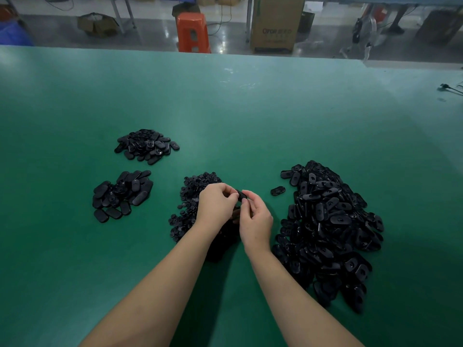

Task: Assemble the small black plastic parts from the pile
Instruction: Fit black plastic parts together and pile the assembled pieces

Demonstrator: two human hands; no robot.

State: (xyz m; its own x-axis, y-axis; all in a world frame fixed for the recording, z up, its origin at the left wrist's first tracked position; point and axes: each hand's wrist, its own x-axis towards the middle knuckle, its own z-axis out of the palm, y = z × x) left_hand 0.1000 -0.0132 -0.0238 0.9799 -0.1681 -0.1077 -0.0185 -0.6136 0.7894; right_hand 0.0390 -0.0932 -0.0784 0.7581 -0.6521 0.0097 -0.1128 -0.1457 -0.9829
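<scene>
**Fitting a small piece into an oval shell, mid-assembly**

Both hands meet just above the green bench [225, 108], near centre. The left hand [217, 204] and right hand [255, 221] hold one black oval shell [242, 195] between them; left fingers [231, 194] are curled in a pinch on its left end, right fingers [246, 202] are curled round its near edge. Whether a small round piece is already pinched against it is hidden by the fingers.

Supply: a big pile of oval shells [328, 231] sits to the right, a pile of small round buttons [198, 186] sits directly under and behind the hands. One loose shell [277, 190] lies between the hands and the big pile. Two smaller heaps sit to the left, a near heap [122, 195] and a far heap [147, 145], which look like finished units, judging by their separate placement.

Step in hand: likely joining a button to the shell, or aligning it. Progress is early; the right pile is far larger than the left heaps.

Next move probably calls for pressing the two parts until seated, then dropping the unit on a left heap and taking a fresh shell. Parts are small and dark, so alignment is by feel.
</scene>
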